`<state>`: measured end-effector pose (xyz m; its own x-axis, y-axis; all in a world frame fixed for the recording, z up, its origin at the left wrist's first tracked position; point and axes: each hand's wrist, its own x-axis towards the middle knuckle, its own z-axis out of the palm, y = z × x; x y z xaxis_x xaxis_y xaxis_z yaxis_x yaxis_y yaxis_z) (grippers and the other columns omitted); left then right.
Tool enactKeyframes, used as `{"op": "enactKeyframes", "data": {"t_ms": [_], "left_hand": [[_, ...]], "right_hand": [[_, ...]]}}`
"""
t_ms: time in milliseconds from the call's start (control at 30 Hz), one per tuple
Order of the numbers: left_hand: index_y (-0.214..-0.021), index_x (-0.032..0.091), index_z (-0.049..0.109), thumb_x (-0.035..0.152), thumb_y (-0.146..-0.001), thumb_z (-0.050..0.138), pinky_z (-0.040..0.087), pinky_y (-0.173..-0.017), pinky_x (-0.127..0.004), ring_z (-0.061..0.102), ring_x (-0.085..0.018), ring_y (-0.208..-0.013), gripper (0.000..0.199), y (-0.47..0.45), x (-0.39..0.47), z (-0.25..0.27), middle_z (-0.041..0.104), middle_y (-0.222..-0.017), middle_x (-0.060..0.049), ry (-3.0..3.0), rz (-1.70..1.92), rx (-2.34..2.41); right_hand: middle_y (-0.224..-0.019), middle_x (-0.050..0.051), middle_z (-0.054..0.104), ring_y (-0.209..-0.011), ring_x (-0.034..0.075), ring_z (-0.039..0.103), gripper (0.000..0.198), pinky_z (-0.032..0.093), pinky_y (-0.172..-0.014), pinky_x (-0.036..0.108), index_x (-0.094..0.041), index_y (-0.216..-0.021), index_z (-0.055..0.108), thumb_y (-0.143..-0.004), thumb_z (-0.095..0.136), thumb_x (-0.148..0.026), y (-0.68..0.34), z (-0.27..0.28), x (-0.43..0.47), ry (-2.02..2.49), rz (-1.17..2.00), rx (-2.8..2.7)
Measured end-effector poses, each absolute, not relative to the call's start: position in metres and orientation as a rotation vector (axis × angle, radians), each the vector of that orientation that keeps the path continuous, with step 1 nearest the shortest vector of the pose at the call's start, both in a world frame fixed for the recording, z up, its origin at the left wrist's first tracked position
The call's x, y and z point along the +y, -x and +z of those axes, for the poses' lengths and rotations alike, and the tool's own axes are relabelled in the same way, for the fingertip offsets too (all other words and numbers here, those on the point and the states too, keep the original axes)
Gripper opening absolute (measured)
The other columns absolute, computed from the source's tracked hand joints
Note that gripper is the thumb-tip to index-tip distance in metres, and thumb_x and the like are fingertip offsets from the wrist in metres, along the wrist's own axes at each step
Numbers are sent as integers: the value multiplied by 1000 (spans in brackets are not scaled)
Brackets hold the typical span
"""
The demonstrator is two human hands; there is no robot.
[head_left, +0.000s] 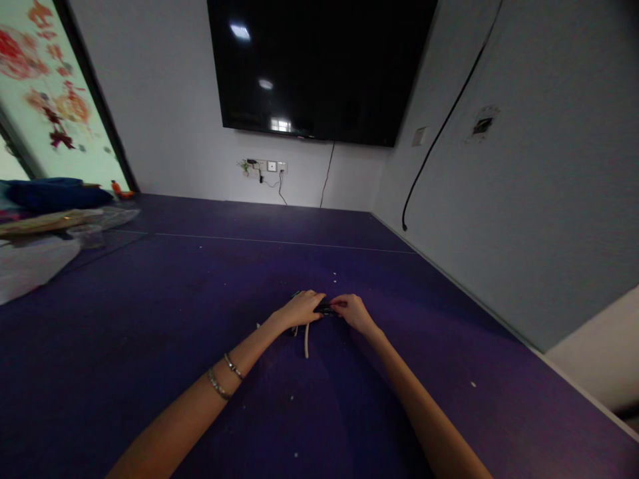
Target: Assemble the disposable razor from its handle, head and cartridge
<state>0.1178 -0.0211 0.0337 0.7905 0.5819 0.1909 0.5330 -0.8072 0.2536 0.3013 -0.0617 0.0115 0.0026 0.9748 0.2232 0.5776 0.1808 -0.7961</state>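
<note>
My left hand (301, 308) lies over a small black object (327, 310), its fingers closed around the left part. At the right end of that object, the thumb and fingers of my right hand (352, 311) are pinched together on it. The object is too small and too covered to tell its kind. A pale cord-like strip (306, 342) sticks out from under my left hand towards me. Some small dark and pale bits beside it are mostly hidden by the hand.
The hands work on a wide purple surface (150, 346) with small white scraps on it. Bags and cloth (54, 196) lie at the left. A television (324, 66) hangs above wall sockets (271, 166). A black cable (439, 136) hangs down the right wall.
</note>
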Motion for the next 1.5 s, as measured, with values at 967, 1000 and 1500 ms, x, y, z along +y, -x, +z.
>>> {"op": "enactKeyframes", "data": {"t_ms": [967, 1000, 1500], "left_hand": [[-118, 16, 50, 26, -79, 56, 41, -90, -36, 53, -24, -108, 41, -117, -25, 35, 58, -115, -12, -2822, 365, 907], [-119, 16, 49, 26, -79, 56, 41, -90, -35, 53, -24, -108, 42, -117, -24, 35, 58, -115, -12, -2828, 364, 904], [-121, 14, 48, 29, -79, 56, 42, -89, -35, 54, -24, -106, 45, -116, -24, 34, 59, -114, -12, -2890, 377, 878]], "right_hand": [[-69, 6, 70, -58, 16, 62, 18, 49, -52, 24, -14, -77, 72, -68, 58, -21, -303, 4, -55, 1488, 644, -1608], [-69, 5, 70, -59, 16, 63, 18, 50, -53, 25, -15, -77, 72, -68, 58, -21, -302, 4, -55, 1485, 638, -1613], [-81, 7, 68, -71, 17, 62, 21, 48, -70, 29, -17, -83, 73, -73, 55, -16, -301, 7, -58, 1457, 368, -1876]]}}
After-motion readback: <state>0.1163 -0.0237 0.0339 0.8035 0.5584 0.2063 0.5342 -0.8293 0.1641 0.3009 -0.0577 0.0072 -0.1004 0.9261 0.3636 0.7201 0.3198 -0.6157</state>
